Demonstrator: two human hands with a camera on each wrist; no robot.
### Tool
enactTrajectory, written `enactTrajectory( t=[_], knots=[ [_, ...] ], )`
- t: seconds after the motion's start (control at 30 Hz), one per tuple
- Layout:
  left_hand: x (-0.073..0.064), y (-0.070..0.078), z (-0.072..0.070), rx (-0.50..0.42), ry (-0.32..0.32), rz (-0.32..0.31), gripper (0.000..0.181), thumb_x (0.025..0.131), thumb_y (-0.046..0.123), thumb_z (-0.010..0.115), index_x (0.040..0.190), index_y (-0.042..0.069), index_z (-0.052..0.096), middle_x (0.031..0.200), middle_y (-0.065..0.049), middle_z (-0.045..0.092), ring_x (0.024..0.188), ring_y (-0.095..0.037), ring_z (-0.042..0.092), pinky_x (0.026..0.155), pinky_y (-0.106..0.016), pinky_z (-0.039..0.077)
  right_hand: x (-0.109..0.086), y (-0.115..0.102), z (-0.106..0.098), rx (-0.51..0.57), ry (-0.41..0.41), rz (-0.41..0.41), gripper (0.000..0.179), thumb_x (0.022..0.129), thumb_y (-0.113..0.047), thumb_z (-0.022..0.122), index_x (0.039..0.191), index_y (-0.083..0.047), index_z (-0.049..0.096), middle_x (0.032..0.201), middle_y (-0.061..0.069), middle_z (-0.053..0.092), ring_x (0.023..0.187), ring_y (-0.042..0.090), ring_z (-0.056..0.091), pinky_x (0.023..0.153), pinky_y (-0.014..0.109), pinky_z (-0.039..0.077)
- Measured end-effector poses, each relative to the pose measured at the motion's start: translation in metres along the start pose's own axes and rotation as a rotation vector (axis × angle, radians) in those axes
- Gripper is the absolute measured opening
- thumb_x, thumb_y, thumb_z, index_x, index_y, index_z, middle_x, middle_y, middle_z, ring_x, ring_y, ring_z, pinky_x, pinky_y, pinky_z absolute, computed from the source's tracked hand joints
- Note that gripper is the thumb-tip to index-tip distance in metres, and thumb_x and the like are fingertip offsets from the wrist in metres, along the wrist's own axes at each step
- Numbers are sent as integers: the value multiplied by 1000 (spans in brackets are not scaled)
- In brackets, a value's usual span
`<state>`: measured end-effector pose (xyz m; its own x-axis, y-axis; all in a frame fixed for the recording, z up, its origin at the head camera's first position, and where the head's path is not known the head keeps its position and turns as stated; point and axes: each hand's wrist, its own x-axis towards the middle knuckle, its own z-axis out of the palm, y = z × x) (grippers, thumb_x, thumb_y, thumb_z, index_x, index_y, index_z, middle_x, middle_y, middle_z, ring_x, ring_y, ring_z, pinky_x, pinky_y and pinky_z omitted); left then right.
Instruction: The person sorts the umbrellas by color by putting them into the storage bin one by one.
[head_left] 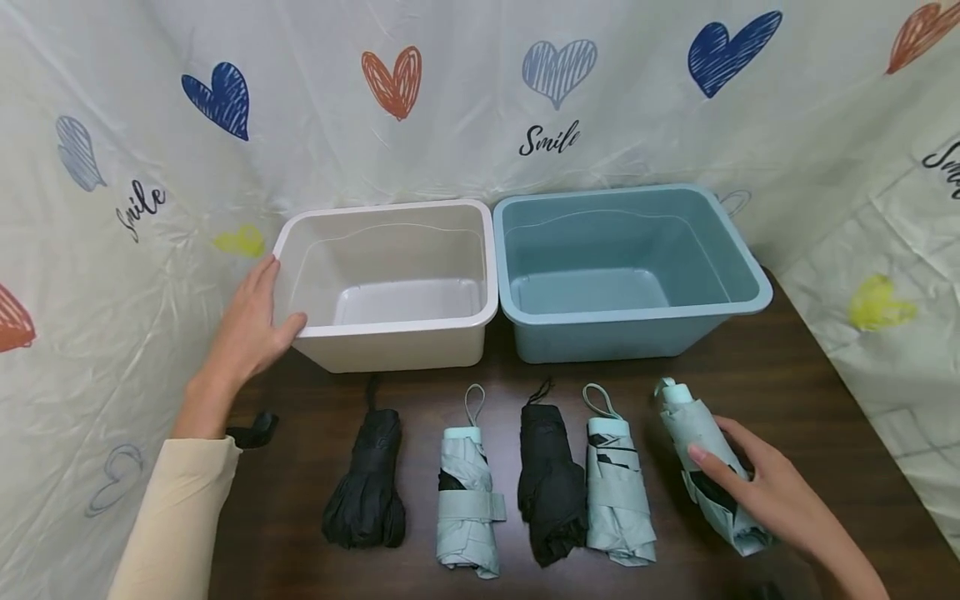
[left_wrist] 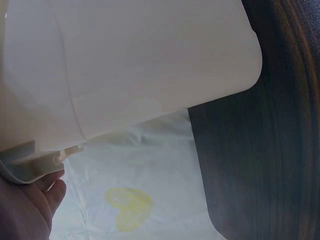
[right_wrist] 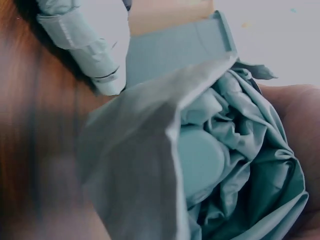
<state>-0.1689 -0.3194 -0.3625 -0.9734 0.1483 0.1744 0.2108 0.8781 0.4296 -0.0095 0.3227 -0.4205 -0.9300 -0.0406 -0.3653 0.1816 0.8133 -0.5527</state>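
Lower right: right hand [head_left: 776,483] gripped umbrella [head_left: 693,427]. Left-centre: left hand [head_left: 251,329] gripped white bin [head_left: 397,350]. Apparently picking-up; lifting wanted firm hold.

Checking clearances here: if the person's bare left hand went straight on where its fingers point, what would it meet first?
The left hand would likely first meet the cream rectangular plastic bin, whose left end it appears to touch.

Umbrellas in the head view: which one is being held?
The rightmost umbrella, pale green and lying at a slant, in the right grip; it is the only one touched.
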Motion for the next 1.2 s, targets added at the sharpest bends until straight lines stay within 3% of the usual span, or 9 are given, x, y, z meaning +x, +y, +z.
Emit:
enactTrajectory(
  t=[0.17, 0.3, 0.47, 0.6, 0.63, 0.73, 0.83, 1.03, 1.2],
  knots=[
    [-2, -1, 0, 4, -10, 1, 90, 96, 32, 57, 167, -5, 15, 175, -27, 16, 158, -53, 22, 125, -72, 22, -5, -5, -10, -1, 61, -73, 75, 108, -43, 54, 160, 5, 31, 145, 41, 50, 111, 50, 63, 76, 62, 59],
    [-1, -1, 0, 4, -10, 3, 90, 96, 33, 56, 167, -4, 15, 176, -26, 16, 159, -53, 21, 126, -71, 22, -6, -13, -26, 3, 78, -104, 74, 108, -40, 55, 162, 3, 30, 145, 39, 50, 108, 48, 62, 73, 55, 59],
    [-1, 0, 0, 3, -7, -1, 90, 95, 32, 56, 167, -5, 16, 175, -26, 17, 159, -52, 22, 126, -70, 22, -4, -25, -48, -15, 131, -151, 70, 107, -36, 58, 162, 0, 33, 139, 35, 55, 96, 23, 63, 64, 31, 52],
    [-2, 0, 0, 5, -9, -8, 89, 96, 33, 56, 167, -5, 16, 176, -26, 17, 159, -52, 22, 126, -71, 22, -1, -34, -65, 1, 207, -221, 65, 105, -29, 62, 159, -3, 39, 131, 29, 59, 81, 1, 58, 59, 25, 49],
    [-2, 0, 0, 6, -11, -11, 90, 96, 33, 56, 167, -4, 16, 176, -25, 16, 159, -52, 21, 126, -71, 22, 0, -36, -69, 10, 226, -243, 63, 105, -27, 63, 159, -3, 40, 129, 25, 60, 80, -1, 58, 58, 24, 49],
    [-1, 0, 0, 7, -13, -11, 90, 96, 32, 57, 167, -5, 16, 176, -26, 16, 159, -52, 21, 126, -71, 21, 3, -40, -81, 46, 262, -295, 59, 104, -21, 63, 157, -5, 43, 121, -1, 63, 78, -5, 58, 58, 23, 50],
    [1, 1, 0, 2, -5, -5, 91, 94, 31, 59, 166, -6, 17, 175, -27, 17, 159, -53, 22, 127, -70, 22, 8, -46, -94, 70, 269, -319, 59, 104, -19, 62, 158, -5, 42, 114, -22, 57, 81, -7, 59, 60, 20, 50],
    [2, 0, 0, -1, 3, 3, 91, 94, 31, 59, 165, -8, 18, 174, -29, 18, 158, -54, 23, 126, -70, 22, 19, -67, -118, 84, 242, -300, 58, 106, -23, 60, 159, -12, 40, 115, -17, 59, 82, -3, 62, 61, 22, 52],
    [0, 0, 0, 0, -14, -15, 91, 95, 31, 59, 166, -6, 16, 175, -27, 16, 160, -52, 21, 127, -70, 21, 31, -82, -134, 119, 177, -273, 62, 109, -28, 56, 164, -15, 33, 127, -10, 55, 86, -1, 62, 64, 25, 54]
  ],
)
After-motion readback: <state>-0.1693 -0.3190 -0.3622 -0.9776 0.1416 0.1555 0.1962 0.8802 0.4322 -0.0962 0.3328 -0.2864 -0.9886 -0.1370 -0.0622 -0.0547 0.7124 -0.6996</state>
